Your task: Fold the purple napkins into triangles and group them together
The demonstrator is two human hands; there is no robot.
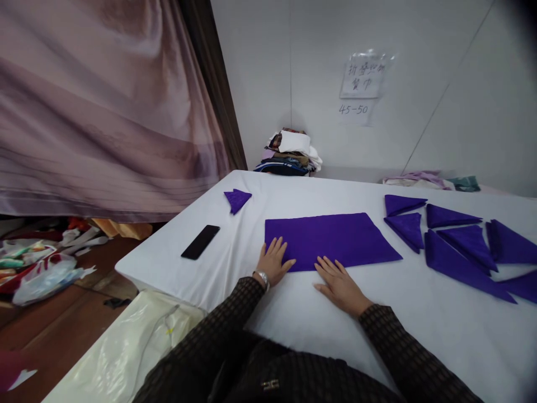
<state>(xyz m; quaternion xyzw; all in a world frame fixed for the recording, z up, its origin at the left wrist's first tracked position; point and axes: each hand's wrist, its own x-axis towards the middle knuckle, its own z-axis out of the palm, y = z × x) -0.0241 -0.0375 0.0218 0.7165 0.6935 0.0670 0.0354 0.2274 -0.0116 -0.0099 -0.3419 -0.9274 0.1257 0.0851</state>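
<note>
A purple cloth napkin (327, 238) lies flat on the white-covered table (243, 291), spread as a wide four-sided shape with a slanted right edge. My left hand (273, 263) rests on its near left corner, fingers stretched out. Along the near edge, my right hand (342, 284) lies palm down with its fingertips on the cloth and its fingers apart. Neither hand grips anything. Several purple napkins folded into triangles, one of them a long folded napkin (461, 268), lie to the right. A small folded purple napkin (238, 200) sits at the far left.
A black phone (200, 242) lies on the table's left side. Beyond the far edge are a pile of clothes (289, 151) and more fabric (419, 179) by the wall. A pinkish curtain (104, 112) hangs left, above plastic bags (46, 274). A cream plastic-wrapped bundle (134, 341) adjoins the near left.
</note>
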